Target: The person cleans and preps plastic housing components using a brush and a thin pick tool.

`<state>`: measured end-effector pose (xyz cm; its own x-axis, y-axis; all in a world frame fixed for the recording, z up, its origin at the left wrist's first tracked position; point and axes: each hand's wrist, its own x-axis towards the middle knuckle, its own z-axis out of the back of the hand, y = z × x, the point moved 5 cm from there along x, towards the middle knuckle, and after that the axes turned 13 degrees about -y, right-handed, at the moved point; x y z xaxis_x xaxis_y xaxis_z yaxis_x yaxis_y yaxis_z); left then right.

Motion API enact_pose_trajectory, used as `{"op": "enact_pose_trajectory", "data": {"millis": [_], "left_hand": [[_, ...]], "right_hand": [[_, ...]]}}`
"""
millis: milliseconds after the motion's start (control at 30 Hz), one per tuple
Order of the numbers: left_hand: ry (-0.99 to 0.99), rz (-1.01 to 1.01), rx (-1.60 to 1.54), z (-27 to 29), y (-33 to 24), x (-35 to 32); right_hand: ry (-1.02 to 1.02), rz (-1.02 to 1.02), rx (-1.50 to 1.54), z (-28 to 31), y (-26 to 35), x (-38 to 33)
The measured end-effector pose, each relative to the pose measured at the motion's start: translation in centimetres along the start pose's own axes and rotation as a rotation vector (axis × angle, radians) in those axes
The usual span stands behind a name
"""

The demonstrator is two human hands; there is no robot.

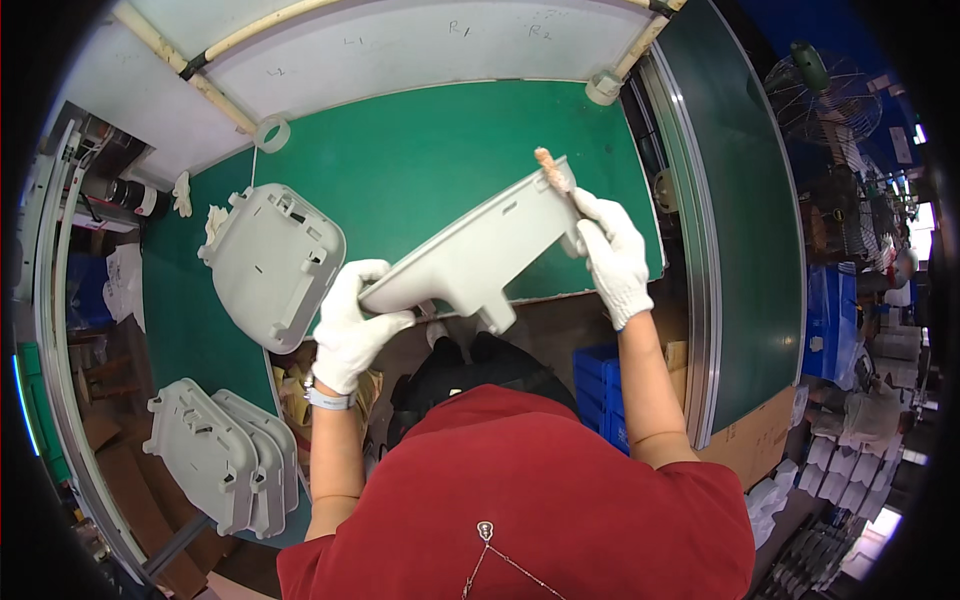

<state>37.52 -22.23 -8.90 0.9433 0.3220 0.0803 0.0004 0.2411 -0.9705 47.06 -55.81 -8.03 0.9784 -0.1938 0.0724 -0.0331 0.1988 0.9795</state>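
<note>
A grey moulded plastic panel (478,250) is held up over the near edge of the green work table (430,150). My left hand (350,325), in a white glove, grips its lower left end. My right hand (612,255), also gloved, holds the panel's upper right end together with a small stick with a tan brush-like tip (550,170) that lies against the panel's top corner.
Another grey panel (272,262) lies on the table to the left. A stack of similar panels (215,455) sits at lower left. A tape roll (271,133) and a white cup-like part (603,87) rest near the table's far edge. Blue crates (598,385) stand below.
</note>
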Motion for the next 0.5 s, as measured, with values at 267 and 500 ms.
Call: {"op": "enact_pose_trajectory", "data": {"millis": [267,500], "left_hand": [[-0.131,-0.05,-0.009,-1.2,-1.8,-1.6],[-0.103,0.147,-0.085,0.0,-0.2,-3.0]], "right_hand": [[0.057,0.564,-0.308,-2.7,6.5,-4.0],[-0.053,0.5,-0.492,-0.5,1.6,-0.3]]}}
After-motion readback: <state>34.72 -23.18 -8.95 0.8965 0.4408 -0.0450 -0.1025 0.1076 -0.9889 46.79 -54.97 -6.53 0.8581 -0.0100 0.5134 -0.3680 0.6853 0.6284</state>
